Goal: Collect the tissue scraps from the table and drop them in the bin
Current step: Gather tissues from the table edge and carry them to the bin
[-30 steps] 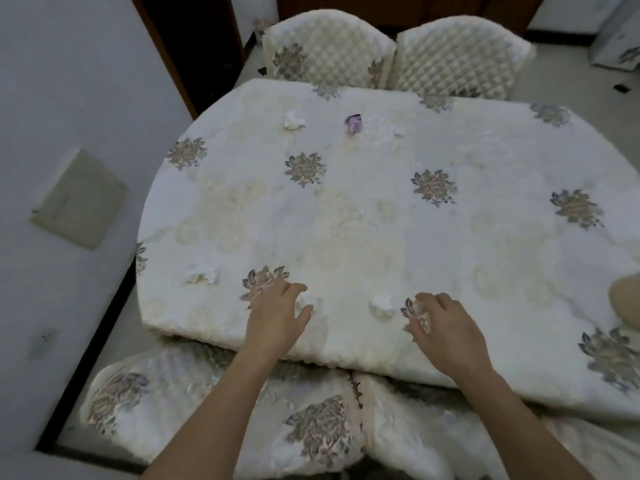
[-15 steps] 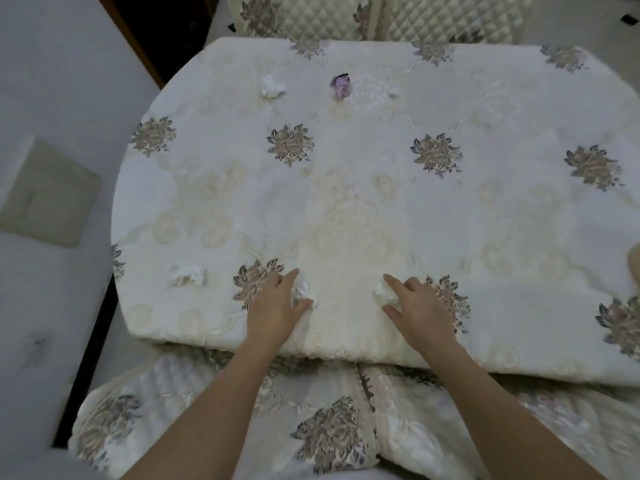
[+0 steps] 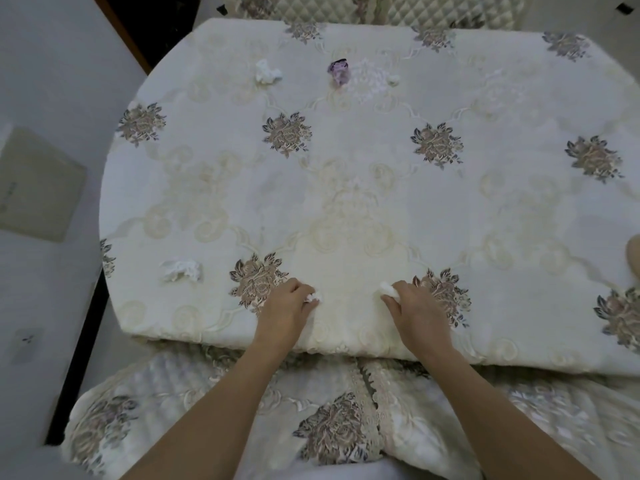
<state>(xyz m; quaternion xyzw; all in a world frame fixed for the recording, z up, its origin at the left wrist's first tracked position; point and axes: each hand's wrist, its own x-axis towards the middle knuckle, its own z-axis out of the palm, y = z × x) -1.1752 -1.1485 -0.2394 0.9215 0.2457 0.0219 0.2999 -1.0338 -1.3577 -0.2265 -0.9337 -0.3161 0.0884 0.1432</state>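
cloth-covered table [image 3: 346, 188], scattered white tissue scraps [image 3: 181, 270] (one purple wad [image 3: 339, 71], far side)

Lighting was soft, even & rather dim, indoor; src couldn't be told. Faint shadows lay under left hand [image 3: 285, 308] & right hand [image 3: 420, 308] on the tablecloth [image 3: 346, 202]. Wide-angle lens bowed the cloth's edges at both sides. Everything looked slightly soft; pinched tissue scraps [image 3: 313, 297] showed as white blobs, low contrast vs cloth.
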